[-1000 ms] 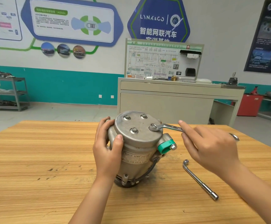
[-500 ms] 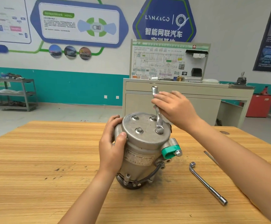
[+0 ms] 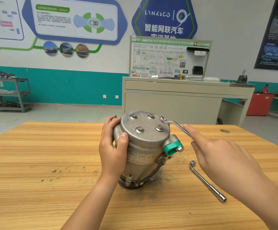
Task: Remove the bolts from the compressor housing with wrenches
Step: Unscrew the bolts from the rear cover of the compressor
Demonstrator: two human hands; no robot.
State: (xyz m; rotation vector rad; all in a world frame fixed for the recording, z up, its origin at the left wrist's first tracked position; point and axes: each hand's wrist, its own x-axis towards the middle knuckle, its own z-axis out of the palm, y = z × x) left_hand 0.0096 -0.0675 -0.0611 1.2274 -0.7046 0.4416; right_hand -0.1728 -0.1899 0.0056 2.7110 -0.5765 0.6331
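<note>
A grey metal compressor housing [image 3: 145, 146] stands upright on the wooden table [image 3: 52, 163], its round top cover tilted toward me. Several bolts show in that cover, among them one at the front right [image 3: 159, 128] and one at the front left [image 3: 139, 129]. My left hand [image 3: 113, 146] grips the housing's left side, thumb on the cover's rim. My right hand [image 3: 218, 156] holds a ring wrench [image 3: 176, 126] by its handle. The wrench's ring end is lifted clear, beside the cover's right edge and off the bolts.
An L-shaped socket wrench [image 3: 206, 181] lies on the table right of the compressor, under my right forearm. A green cap [image 3: 172, 147] with a bolt sticks out of the housing's right side. A beige cabinet [image 3: 176, 103] stands behind the table.
The wrench sat on the front-right bolt and swung from pointing right to pointing up. Now my right hand has pulled it off the bolt and brought it back to the right.
</note>
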